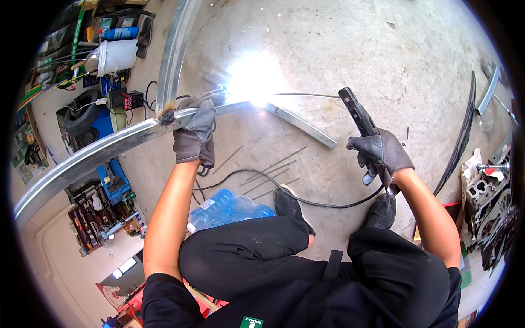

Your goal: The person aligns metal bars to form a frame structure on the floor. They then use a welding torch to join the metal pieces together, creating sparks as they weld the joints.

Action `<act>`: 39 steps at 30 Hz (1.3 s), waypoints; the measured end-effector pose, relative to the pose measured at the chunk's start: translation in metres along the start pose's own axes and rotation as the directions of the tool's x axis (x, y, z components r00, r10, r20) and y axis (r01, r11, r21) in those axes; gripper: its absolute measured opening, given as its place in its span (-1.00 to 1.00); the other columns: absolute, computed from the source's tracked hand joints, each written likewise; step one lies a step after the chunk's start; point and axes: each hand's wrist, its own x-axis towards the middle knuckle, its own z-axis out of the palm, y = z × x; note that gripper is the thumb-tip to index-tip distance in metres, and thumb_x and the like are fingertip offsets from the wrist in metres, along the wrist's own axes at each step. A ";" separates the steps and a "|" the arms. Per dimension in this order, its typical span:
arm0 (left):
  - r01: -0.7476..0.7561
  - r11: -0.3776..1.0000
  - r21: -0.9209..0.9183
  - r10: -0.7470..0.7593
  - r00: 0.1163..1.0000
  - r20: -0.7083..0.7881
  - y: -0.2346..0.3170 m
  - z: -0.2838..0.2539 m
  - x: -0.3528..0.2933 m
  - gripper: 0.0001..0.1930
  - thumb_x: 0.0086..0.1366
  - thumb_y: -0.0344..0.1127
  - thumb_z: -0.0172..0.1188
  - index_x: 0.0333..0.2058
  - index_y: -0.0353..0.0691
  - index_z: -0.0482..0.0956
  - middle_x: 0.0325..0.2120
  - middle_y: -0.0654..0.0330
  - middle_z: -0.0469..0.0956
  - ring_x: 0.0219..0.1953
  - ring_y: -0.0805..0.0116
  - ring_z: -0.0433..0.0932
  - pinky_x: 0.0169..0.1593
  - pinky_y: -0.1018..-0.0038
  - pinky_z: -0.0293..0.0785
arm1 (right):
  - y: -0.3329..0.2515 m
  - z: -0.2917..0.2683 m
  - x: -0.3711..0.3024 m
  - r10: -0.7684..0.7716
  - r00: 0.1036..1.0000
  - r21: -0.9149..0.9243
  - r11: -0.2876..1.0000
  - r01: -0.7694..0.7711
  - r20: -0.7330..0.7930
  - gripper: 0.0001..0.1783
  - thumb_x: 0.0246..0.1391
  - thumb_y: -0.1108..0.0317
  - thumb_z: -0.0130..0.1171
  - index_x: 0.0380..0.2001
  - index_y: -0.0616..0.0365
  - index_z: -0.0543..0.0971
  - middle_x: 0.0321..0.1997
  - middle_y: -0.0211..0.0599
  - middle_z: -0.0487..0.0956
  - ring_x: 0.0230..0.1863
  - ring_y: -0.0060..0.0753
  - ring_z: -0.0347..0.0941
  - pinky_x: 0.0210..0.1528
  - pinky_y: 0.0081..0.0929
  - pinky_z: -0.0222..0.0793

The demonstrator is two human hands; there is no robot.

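My right hand [385, 156], in a grey glove, is closed around a black electrode holder [358, 112]. A thin welding rod [311, 95] runs left from its tip into a white glare [254, 79], which hides the spot where rod and metal meet. My gloved left hand [197, 131] grips a long steel bar [93, 156] just left of that glare. Beside this hand a second steel bar [179, 49] meets the first at a dark, scorched joint [166, 117]. A shorter steel bar [303, 127] slants out from under the glare toward the lower right.
A black cable [306, 203] loops across the concrete floor near my shoes. Several loose welding rods [276, 167] lie beside blue-tinted plastic bottles [229, 210]. A white bucket [117, 57] and a tyre [82, 117] stand left; metal engine parts [484, 191] lie right.
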 end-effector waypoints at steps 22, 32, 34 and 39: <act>-0.014 1.000 0.020 0.014 1.000 0.000 -0.006 -0.001 0.000 -0.74 0.44 -0.25 0.27 -0.11 -0.31 0.82 -0.04 0.04 0.80 0.06 0.22 0.72 0.21 0.32 0.55 | 0.005 0.007 0.007 -0.028 1.000 0.101 0.995 0.027 0.013 -0.64 0.17 0.08 0.43 -0.30 0.21 0.69 -0.62 -0.35 0.56 -0.75 -0.56 0.35 -0.67 -0.50 0.25; 0.002 1.000 -0.004 -0.002 1.000 -0.006 -0.002 0.000 -0.001 -0.75 0.43 -0.27 0.30 -0.11 -0.32 0.82 -0.06 0.07 0.80 0.02 0.28 0.71 0.20 0.35 0.53 | 0.002 0.007 0.004 0.001 1.000 0.162 0.987 0.002 -0.018 -0.67 0.14 0.12 0.43 -0.32 0.21 0.69 -0.64 -0.33 0.54 -0.76 -0.54 0.35 -0.68 -0.48 0.29; 0.028 0.999 -0.035 -0.028 1.000 0.000 -0.005 -0.002 -0.001 -0.75 0.43 -0.26 0.30 -0.12 -0.31 0.82 -0.04 0.10 0.80 0.02 0.28 0.71 0.19 0.37 0.52 | 0.008 0.004 0.004 -0.031 0.998 0.181 0.983 0.039 -0.049 -0.67 0.13 0.11 0.44 -0.33 0.20 0.70 -0.65 -0.35 0.53 -0.77 -0.55 0.33 -0.69 -0.49 0.26; 0.084 0.996 -0.020 -0.084 0.996 0.004 -0.001 -0.001 -0.001 -0.73 0.44 -0.22 0.28 -0.11 -0.29 0.83 -0.04 0.14 0.81 -0.06 0.35 0.70 0.04 0.44 0.54 | 0.012 0.006 0.003 0.023 1.000 0.166 0.986 -0.021 -0.012 -0.66 0.13 0.10 0.43 -0.32 0.19 0.70 -0.65 -0.35 0.54 -0.77 -0.56 0.30 -0.69 -0.50 0.21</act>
